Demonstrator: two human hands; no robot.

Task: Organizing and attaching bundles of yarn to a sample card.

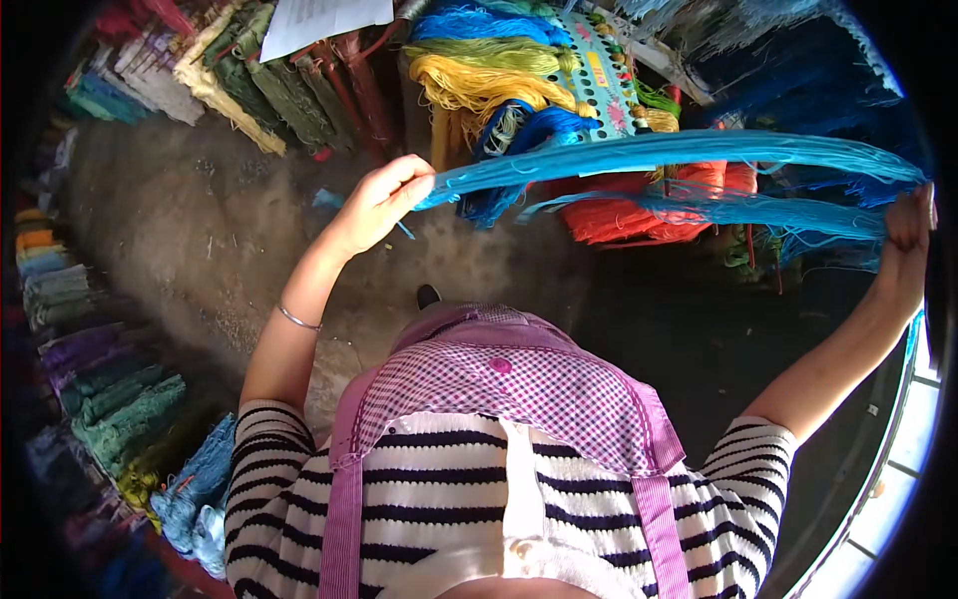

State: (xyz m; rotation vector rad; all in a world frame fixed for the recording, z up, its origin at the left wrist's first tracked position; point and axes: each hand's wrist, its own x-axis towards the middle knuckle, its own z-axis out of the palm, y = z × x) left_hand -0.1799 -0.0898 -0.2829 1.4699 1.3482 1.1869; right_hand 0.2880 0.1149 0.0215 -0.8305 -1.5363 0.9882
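Note:
A long skein of bright blue thread [669, 152] is stretched across between my hands, sagging into a lower loose strand toward the right. My left hand [391, 200] is closed round its left end, and a short blue tail hangs below the fingers. Far to the right, my right hand [906, 228] is closed on the other end, close to the picture's rim. Under the stretched skein lie red thread bundles [639, 212], and just beyond it are yellow thread bundles [479, 85].
A perforated light-blue board [602, 80] carries several thread bundles at the far side. Olive hanks [289, 90] hang at the far left beneath a white paper sheet [324, 22]. More coloured hanks [130, 419] line the left side. The concrete floor [220, 220] shows between.

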